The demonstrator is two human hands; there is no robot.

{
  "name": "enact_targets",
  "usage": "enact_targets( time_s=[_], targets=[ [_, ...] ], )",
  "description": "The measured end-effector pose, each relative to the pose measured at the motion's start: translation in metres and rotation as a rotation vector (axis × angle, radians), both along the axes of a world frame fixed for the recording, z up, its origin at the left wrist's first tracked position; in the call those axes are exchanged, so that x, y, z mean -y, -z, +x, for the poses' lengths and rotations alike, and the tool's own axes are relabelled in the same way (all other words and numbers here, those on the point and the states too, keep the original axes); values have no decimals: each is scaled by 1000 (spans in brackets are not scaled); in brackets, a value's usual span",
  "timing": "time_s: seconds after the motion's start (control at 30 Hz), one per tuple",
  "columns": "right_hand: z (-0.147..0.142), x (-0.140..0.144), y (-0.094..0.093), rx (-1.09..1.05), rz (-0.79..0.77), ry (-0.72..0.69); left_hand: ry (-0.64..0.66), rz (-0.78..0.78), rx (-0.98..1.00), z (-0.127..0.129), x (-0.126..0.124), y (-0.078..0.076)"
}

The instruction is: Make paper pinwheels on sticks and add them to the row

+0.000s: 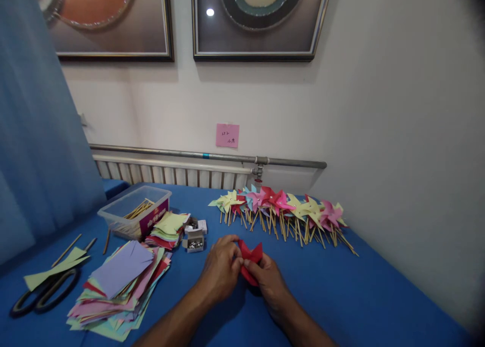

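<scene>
Both hands low at centre of the blue surface [341, 296]. Left hand [222, 268] and right hand [267, 279] pressed close together, fingertips pinching a red folded paper piece [250, 258] between them, just above the cloth. Paper points up and outward; exact fold not clear.

At 10 o'clock from the hands: clear plastic tub [132, 210], open top, red label on its near side, holding a bundle of thin wooden sticks [138, 209] lying at a slant. Just right of the tub, a small stack of green and red paper squares [168, 228]. At 11 o'clock, near the hands: two small open cardboard boxes [195, 235], the nearer one showing shiny metal pins inside; contents of the farther one too small to tell.

At 9 o'clock: large loose pile of coloured paper sheets [121, 281], purple sheet on top. Farther left, black-handled scissors [41, 294] lying flat with a pale green paper strip [55, 271] across them, loose sticks beside.

At 1 o'clock, along the wall: row of finished pinwheels [282, 208] on sticks, yellow, pink, red and blue, overlapping, lying flat on the surface.

Pink note [227, 135] stuck on the wall above a radiator pipe [208, 156].
</scene>
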State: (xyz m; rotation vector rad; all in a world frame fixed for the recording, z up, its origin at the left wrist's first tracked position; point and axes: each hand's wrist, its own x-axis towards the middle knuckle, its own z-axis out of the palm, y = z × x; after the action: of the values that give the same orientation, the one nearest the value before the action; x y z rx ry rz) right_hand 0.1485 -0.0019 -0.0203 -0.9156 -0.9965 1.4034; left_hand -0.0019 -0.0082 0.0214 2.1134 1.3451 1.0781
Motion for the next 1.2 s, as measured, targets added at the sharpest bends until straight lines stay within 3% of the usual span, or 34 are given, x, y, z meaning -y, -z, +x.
enact_targets(
  time_s=[1.2],
  targets=[
    [0,2,-1,-7,21,6,-125,-25,76,4,-3,5]
  ],
)
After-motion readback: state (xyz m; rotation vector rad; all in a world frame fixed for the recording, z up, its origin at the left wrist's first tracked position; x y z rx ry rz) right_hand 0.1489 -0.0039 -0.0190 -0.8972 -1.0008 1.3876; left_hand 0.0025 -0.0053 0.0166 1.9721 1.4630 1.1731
